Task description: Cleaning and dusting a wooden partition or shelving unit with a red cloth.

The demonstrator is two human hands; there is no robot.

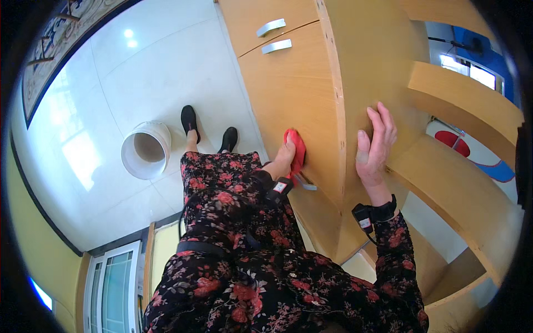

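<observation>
In the head view, my left hand (285,157) holds a red cloth (296,150) against the light wood cabinet front (291,91). Just below the cloth is a metal handle (307,183), partly covered. My right hand (377,143), with its fingers apart and nothing in it, is at the broad wooden panel (368,54) to the right of the cabinet's edge strip (336,83). Whether its palm presses on the panel cannot be made out. Both wrists carry a black strap with a small device.
A white bucket (145,150) stands on the glossy tiled floor (145,79), left of my black shoes (229,139). Two metal handles (271,27) sit farther up the cabinet. Curved wooden shelves (462,85) reach out on the right. A patterned rug or panel borders the upper left.
</observation>
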